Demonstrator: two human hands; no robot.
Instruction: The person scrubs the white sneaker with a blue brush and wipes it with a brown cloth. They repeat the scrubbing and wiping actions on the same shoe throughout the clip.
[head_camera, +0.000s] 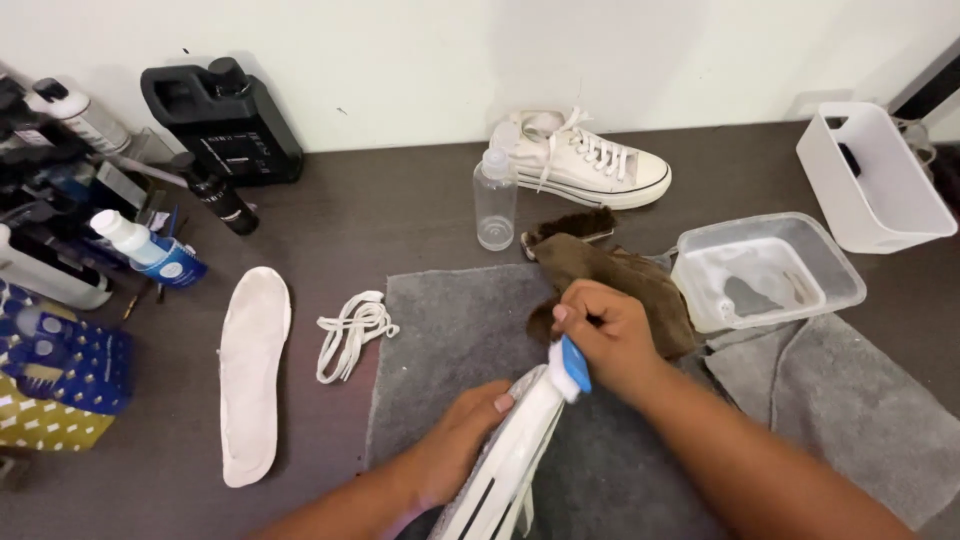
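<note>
Head view: a white shoe lies on its side on a grey towel at the near middle of the dark counter. Its long axis runs from near-left up to far-right, with the sole edge and its dark stripe turned upward. The left hand comes in from the near left and lies flat along the left flank of the shoe, fingers closed against it, pinning it to the towel.

The right hand comes in from the near right and sits at the far end of the shoe. Its grip is clamped on a small brush with a blue back, whose white bristles touch the shoe's far tip. So the shoe lies near and left of the right grip, running away from the brush toward the person, and the right hand is the one at the working end.

Just beyond the right hand lies a brown cloth with a dark brush past it. To its right stands a clear tub. Farther off sit a clear bottle and a second white sneaker. To the left, well apart, lie white laces and an insole.
</note>
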